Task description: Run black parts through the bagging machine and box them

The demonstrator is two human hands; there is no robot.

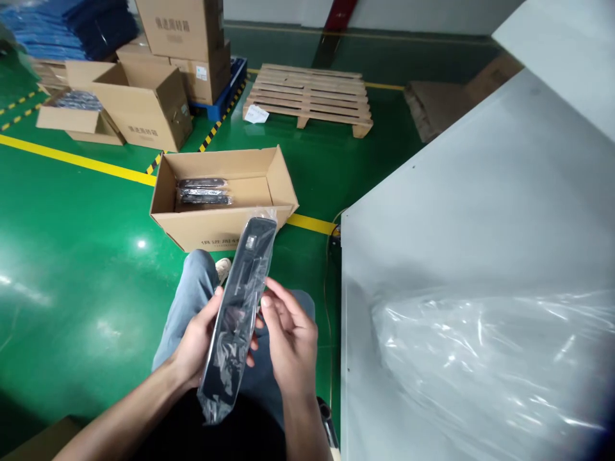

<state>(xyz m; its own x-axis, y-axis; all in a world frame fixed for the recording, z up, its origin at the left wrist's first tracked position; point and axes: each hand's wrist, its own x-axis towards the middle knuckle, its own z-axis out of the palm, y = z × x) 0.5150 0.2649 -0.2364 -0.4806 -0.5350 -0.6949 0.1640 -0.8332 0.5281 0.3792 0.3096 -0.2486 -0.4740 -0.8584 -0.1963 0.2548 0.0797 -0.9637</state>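
Note:
A long black plastic part in a clear bag (pixel 243 275) is held up at a slant over my lap, with a small pale label near its top end. My left hand (pixel 199 339) wraps its lower left side, with fingertips showing past the right edge. On the opposite edge, the curled thumb and forefinger of my right hand (pixel 288 333) close on the bag's side. Beyond the part stands an open cardboard box (pixel 216 224), holding several similar bagged black parts (pixel 204 192) on its left side.
A grey table (pixel 408 243) with clear plastic sheeting (pixel 480 358) stands at right. Another open carton (pixel 139 109) and stacked boxes (pixel 192 57) are at back left. A wooden pallet (pixel 307 96) lies behind. A cable (pixel 327 288) runs beside the table.

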